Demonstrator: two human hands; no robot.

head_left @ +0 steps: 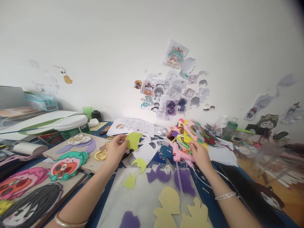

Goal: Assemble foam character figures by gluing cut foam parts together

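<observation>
My left hand pinches a lime-green cut-out piece by its left edge, above some white paper. Close to the heap of coloured scraps is my right hand, fingers drawn together; whatever is between them I cannot make out. Just left of it lies a pink glue gun. Below both hands a pale sheet bears purple shapes, cream shapes and a small lime-green piece. A curved lime-green piece rests at the sheet's far edge.
Painted character boards cover the left side, with a white-lidded tub behind. Bottles stand at the back right. A black panel lies right of my forearm. Drawings hang on the wall.
</observation>
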